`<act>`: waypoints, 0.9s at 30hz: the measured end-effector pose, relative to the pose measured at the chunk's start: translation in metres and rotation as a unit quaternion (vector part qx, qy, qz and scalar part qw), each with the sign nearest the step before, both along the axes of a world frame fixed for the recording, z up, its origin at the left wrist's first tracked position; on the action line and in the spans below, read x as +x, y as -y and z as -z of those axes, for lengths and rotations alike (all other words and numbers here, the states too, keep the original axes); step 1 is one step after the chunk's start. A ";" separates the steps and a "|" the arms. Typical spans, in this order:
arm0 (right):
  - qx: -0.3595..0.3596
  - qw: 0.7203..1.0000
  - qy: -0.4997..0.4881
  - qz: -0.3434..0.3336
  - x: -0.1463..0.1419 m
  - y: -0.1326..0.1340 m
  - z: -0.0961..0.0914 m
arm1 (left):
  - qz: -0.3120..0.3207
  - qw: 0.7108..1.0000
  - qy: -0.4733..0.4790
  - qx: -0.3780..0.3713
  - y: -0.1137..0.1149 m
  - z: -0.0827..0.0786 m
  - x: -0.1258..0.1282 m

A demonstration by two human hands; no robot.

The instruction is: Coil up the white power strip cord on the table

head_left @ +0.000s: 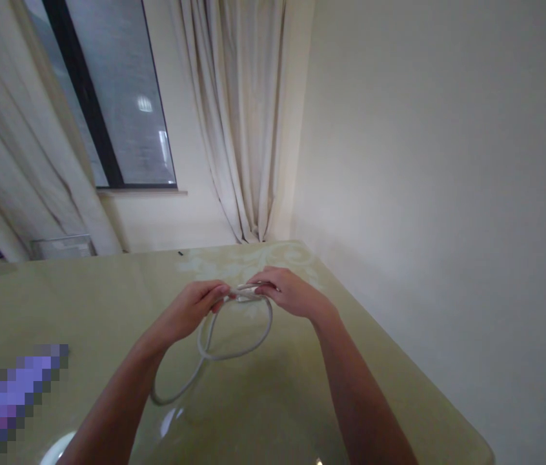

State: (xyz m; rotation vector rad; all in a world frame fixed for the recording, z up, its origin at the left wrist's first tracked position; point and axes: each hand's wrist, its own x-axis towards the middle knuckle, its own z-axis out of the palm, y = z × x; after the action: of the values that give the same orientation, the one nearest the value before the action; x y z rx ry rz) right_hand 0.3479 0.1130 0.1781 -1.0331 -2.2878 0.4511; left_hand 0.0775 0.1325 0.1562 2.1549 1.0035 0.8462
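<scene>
A light grey cable hangs in loops between my two hands above the greenish table. My left hand is closed, thumb and fingers pinching the cable near its upper run. Across from it, my right hand is closed round a small white block-like piece and the cable strands beside it. What this piece is, I cannot make out; the fingers cover part of it. One loop drops below the hands, and a wider one curves down by my left forearm.
The glossy table meets a bare wall along its right side. A blurred-out purple object lies at the left, near a white rounded thing. A tiny dark item rests by the far edge. Curtains and a window stand behind.
</scene>
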 end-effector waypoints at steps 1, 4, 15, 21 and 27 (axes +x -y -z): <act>-0.015 1.000 -0.021 0.003 0.002 0.000 0.000 | -0.023 1.000 0.012 0.017 0.001 -0.003 -0.002; -0.037 0.994 -0.098 0.025 0.014 0.002 -0.004 | -0.078 0.994 0.041 0.058 0.002 -0.012 -0.011; -0.019 0.972 -0.236 0.004 -0.029 -0.001 0.002 | -0.073 0.990 0.013 0.122 0.013 -0.015 0.003; -0.103 0.926 -0.362 0.001 -0.026 -0.010 0.005 | -0.118 0.973 0.004 0.196 0.016 -0.018 -0.001; -0.136 0.922 -0.362 0.011 -0.040 -0.009 0.011 | -0.111 0.913 -0.034 0.390 0.023 -0.011 0.016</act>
State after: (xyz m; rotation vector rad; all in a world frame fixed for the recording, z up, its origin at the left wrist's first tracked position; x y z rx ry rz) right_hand 0.3078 0.1223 0.1667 -0.8243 -1.5737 0.9784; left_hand 0.0937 0.1097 0.1671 2.7669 1.0722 1.4841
